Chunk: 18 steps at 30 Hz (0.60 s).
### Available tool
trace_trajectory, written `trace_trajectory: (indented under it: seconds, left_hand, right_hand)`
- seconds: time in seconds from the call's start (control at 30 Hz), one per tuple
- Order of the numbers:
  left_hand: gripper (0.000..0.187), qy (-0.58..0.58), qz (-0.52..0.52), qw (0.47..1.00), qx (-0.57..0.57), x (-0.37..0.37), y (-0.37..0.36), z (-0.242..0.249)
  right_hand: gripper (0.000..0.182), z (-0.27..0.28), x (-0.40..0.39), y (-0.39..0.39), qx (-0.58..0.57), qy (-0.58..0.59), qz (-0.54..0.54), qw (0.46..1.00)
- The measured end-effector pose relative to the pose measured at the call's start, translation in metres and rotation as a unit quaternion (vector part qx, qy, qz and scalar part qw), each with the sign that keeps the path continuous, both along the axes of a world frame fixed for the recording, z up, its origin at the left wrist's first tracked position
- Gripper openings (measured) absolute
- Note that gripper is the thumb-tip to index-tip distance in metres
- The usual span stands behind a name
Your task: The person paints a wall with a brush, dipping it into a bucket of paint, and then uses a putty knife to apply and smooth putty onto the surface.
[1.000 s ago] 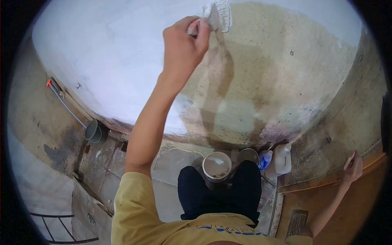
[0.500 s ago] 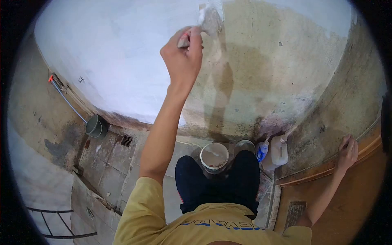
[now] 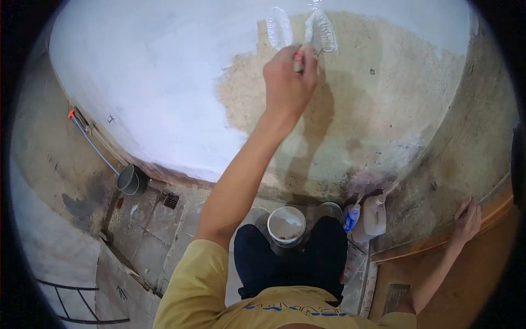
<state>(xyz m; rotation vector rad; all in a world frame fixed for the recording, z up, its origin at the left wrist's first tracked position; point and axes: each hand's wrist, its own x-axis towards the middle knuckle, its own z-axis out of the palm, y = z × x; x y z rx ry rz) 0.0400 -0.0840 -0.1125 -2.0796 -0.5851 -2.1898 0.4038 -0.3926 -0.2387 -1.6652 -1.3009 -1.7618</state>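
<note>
My left hand (image 3: 290,77) is closed around the handle of a paintbrush (image 3: 299,61) with a bit of red on it. The brush is held up against the wall, its head partly hidden by my fingers. Wet white paint (image 3: 321,33) lies thick on the bare beige wall (image 3: 350,98) just above it, with another fresh white streak (image 3: 279,28) to its left. Off to the right, my right hand (image 3: 467,220) rests by the wall above the wooden door frame, fingers bent and holding nothing visible. Between my knees stands a white paint bucket (image 3: 271,233) with pale paint inside.
A whitish plastic jug (image 3: 375,219) and a blue-labelled bottle (image 3: 352,218) stand right of my knees, beside another round container (image 3: 331,209). At the left wall are a dark bucket (image 3: 131,181) and a blue-handled pole (image 3: 93,140). A floor drain (image 3: 171,201) lies nearby.
My left hand has moved right and a little down with the paintbrush. A fresh white streak now shows where the brush was, and more wet paint sits to its right.
</note>
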Motion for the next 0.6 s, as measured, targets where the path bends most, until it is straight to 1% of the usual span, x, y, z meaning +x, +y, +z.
trace_trajectory:
  seconds: [0.03,0.07,0.13,0.17,0.23,0.27,0.33,0.47,0.53,0.6]
  left_hand:
    - [0.021,0.019,0.053,0.997,0.045,0.006,-0.005,0.003]
    - [0.021,0.02,0.05,0.998,0.045,0.014,-0.014,0.009]
    - [0.016,0.116,0.178,0.976,0.05,0.033,-0.029,0.027]
    - [0.016,0.111,0.173,0.977,0.056,0.046,-0.029,0.031]
    - [0.011,0.166,0.228,0.959,0.034,0.068,-0.032,0.03]
    - [0.011,0.162,0.226,0.96,0.03,0.075,-0.032,0.029]
    - [0.009,0.203,0.265,0.941,0.046,0.082,-0.032,0.03]
    - [0.008,0.18,0.267,0.944,0.073,0.075,-0.027,0.028]
    - [0.01,0.208,0.201,0.951,0.111,0.048,-0.022,0.026]
    - [0.012,0.071,0.143,0.987,0.003,0.025,-0.033,0.02]
  right_hand:
    - [0.012,-0.003,0.0,-0.001,-0.008,0.027,-0.008,1.0]
    - [0.012,-0.007,0.0,-0.002,-0.009,0.029,-0.011,0.999]
    - [0.012,-0.008,0.006,-0.003,-0.011,0.017,-0.018,1.0]
    - [0.012,-0.007,0.008,-0.002,-0.005,0.014,-0.024,1.0]
    - [0.011,-0.009,0.007,-0.005,-0.007,0.005,-0.012,1.0]
    - [0.011,-0.01,0.008,-0.006,-0.01,0.0,-0.013,1.0]
    - [0.01,-0.014,0.011,-0.005,-0.002,0.049,-0.009,0.999]
    - [0.009,-0.014,0.009,-0.008,-0.009,0.056,-0.016,0.998]
    - [0.008,-0.009,0.004,-0.005,-0.01,0.029,-0.007,0.999]
    - [0.007,-0.006,0.001,-0.003,0.001,0.04,-0.011,0.999]
